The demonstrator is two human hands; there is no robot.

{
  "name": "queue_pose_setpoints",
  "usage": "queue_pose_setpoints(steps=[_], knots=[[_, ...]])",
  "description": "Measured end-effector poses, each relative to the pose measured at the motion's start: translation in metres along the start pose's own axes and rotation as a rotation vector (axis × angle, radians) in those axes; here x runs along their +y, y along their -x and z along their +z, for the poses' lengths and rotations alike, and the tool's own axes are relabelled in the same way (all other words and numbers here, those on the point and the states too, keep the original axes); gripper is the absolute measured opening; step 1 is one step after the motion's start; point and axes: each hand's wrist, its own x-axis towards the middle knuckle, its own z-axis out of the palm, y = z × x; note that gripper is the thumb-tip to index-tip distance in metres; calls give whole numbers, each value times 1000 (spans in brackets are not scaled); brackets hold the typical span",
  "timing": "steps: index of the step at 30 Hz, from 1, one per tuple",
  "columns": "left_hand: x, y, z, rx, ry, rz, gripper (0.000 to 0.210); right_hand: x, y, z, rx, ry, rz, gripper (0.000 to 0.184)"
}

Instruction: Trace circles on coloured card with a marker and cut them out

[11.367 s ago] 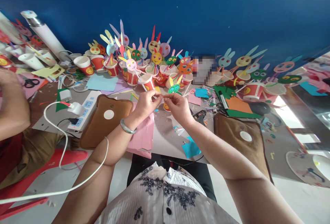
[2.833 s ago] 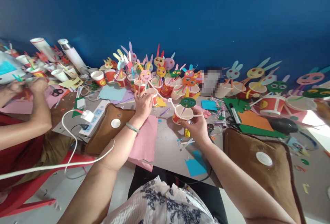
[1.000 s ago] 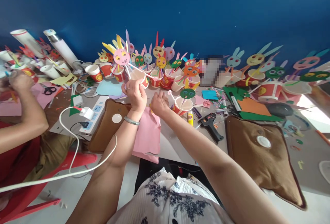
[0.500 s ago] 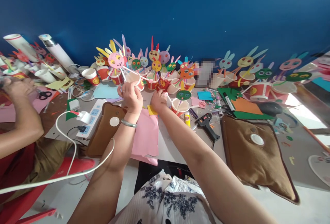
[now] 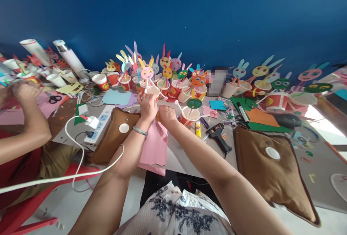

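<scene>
A red and white paper cup (image 5: 152,90) stands in front of me, with a pink paper rabbit face (image 5: 147,72) with yellow ears rising from it. My left hand (image 5: 148,105) is closed on the near side of this cup; my fingers cover much of it. Just to the right, my right hand (image 5: 167,116) is curled into a closed shape low over the table. Whatever its fingers grip, if anything, is hidden; a sliver of yellow paper shows by it. Right of that hand stands a cup (image 5: 189,116) with a green rabbit face (image 5: 194,103).
Several rabbit cups line the blue wall. A glue gun (image 5: 217,136), a glue stick (image 5: 197,129) and a brown hot-water bag (image 5: 273,170) lie to the right. Left are a power strip (image 5: 101,125), another brown bag (image 5: 119,128), a white cable (image 5: 67,181) and a co-worker's arm (image 5: 32,119).
My left hand has brought the pink-faced cup right and down, in front of the row. My right hand has drawn back from the cups toward me and curled up.
</scene>
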Motion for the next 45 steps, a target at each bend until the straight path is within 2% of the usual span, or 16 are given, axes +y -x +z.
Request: queue_pose_setpoints(steps=[5, 10, 13, 16, 20, 22, 24, 27, 29, 32, 34, 40, 45], knots=[[-1, -1, 2, -25, 9, -24, 29, 4, -7, -6, 79, 32, 143, 41], [-2, 0, 6, -47, -2, -4, 28, 4, 5, -6, -7, 35, 104, 40], [-3, 1, 8, -53, -5, -4, 28, 1, 30, -8, -56, 43, 9, 39], [-4, 2, 10, -60, -8, -13, 28, 3, 68, -17, -55, 49, -130, 23], [-2, 2, 11, -87, -12, -28, 27, 27, 124, -30, 3, 56, -282, 25], [-1, 1, 11, -115, -20, -38, 28, 49, 144, -32, 112, 108, -243, 29], [0, 0, 11, -138, -31, -52, 28, 73, 153, -30, 211, 161, -112, 34], [-2, -1, 12, -145, -42, -59, 27, 101, 147, -24, 240, 204, 56, 37], [-5, 0, 14, -148, -37, -39, 28, 109, 138, -20, 202, 214, 93, 33], [-9, 2, 15, -140, -29, -4, 30, 112, 128, -18, 157, 222, 76, 25], [-10, 4, 16, -124, -27, 14, 31, 113, 125, -21, 173, 230, 58, 27], [-7, 0, 21, -124, -36, 9, 32, 110, 106, -47, 367, 237, 16, 37], [-3, -1, 16, -137, -43, -18, 28, 85, 64, -58, 199, 255, 61, 37]])
